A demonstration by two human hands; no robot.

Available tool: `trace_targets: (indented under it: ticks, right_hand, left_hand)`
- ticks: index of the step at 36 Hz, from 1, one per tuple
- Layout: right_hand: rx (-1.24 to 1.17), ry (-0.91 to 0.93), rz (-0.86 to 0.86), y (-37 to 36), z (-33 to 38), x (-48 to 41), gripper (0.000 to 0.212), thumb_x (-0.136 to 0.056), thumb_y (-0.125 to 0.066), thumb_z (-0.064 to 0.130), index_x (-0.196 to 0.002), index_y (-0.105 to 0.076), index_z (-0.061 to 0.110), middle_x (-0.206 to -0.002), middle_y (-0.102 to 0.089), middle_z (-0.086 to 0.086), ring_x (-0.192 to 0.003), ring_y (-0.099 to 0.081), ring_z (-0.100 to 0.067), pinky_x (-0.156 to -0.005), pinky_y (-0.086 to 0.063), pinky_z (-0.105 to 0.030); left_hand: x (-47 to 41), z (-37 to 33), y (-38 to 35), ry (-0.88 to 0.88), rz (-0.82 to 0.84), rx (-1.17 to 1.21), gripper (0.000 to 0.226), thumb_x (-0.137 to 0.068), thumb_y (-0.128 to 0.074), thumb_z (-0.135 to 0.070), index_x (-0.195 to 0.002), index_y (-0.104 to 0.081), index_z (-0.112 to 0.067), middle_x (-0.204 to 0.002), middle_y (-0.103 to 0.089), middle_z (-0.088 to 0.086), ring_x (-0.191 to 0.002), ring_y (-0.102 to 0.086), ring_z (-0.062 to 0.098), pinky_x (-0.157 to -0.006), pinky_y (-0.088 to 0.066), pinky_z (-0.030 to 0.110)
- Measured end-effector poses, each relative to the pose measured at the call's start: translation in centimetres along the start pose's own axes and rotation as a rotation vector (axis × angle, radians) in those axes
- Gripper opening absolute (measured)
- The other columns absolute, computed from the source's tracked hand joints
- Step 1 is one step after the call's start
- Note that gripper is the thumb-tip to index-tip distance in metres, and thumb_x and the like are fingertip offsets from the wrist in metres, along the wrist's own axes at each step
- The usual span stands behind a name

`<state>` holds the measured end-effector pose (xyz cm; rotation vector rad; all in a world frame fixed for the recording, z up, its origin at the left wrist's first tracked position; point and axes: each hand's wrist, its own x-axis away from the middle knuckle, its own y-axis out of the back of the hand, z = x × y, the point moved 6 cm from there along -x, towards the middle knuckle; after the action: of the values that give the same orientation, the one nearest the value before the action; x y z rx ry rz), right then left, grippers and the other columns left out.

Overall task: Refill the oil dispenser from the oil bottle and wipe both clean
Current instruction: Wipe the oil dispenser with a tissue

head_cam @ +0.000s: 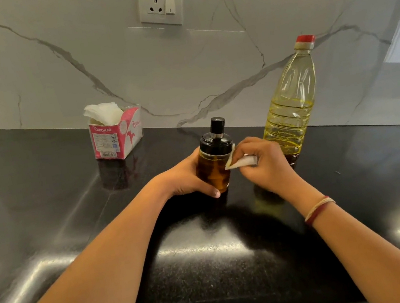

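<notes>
The black polished worktop (45,200) spreads under both forearms and runs back to a white marble wall (51,69) with grey veins. The oil bottle (290,101), clear plastic with a red cap and yellow oil most of the way up, stands upright just behind the right hand (265,164), apart from it and close to the wall. A pink and white tissue box (116,135) with white sheets sticking out of its open top sits well off to the far left of the left hand (187,176).

Between the two hands stands the oil dispenser (215,167), a small glass jar of amber oil with a black lid and spout, upright on the worktop. The left hand is wrapped round its left side, the thumb lying across the lower front. The right hand pinches a folded tissue (243,161) in curled fingers and holds one corner of it against the dispenser's right side, just under the black lid.

A white wall socket (160,3) sits high above the hands. Thin bangles (319,210) ring the right wrist.
</notes>
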<state>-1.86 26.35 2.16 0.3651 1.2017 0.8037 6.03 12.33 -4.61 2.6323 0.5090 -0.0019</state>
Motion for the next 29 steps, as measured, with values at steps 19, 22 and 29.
trace_targets:
  ticks: [19,22,29]
  right_hand:
    - [-0.032,-0.063,-0.043,-0.7,-1.7,-0.4,0.022,-0.066,-0.063,-0.017,-0.069,-0.069,0.005,-0.078,-0.063,-0.002,-0.072,-0.059,-0.014,-0.062,-0.045,-0.017]
    - [0.001,-0.087,-0.075,-1.1,-1.8,-0.3,0.014,-0.071,-0.060,-0.014,-0.072,-0.064,0.000,-0.078,-0.063,-0.010,-0.071,-0.058,-0.021,-0.061,-0.046,-0.030]
    - [-0.080,-0.186,-0.045,-1.4,-2.2,-0.1,0.016,-0.074,-0.059,-0.012,-0.071,-0.065,0.002,-0.077,-0.063,-0.010,-0.071,-0.057,-0.019,-0.063,-0.044,-0.025]
  left_hand:
    - [-0.2,0.1,0.1,0.024,-0.001,-0.005,0.094,-0.052,-0.090,-0.008,-0.125,-0.039,-0.039,-0.125,-0.058,-0.009,-0.124,-0.053,0.016,-0.114,-0.038,0.046]
    - [-0.3,0.1,0.1,0.034,0.003,-0.007,0.097,-0.052,-0.090,-0.008,-0.128,-0.037,-0.038,-0.125,-0.058,-0.010,-0.124,-0.053,0.015,-0.114,-0.038,0.046]
    - [-0.3,0.1,0.0,0.032,0.005,-0.009,0.095,-0.048,-0.090,-0.012,-0.125,-0.040,-0.040,-0.125,-0.059,-0.008,-0.122,-0.055,0.013,-0.112,-0.040,0.046]
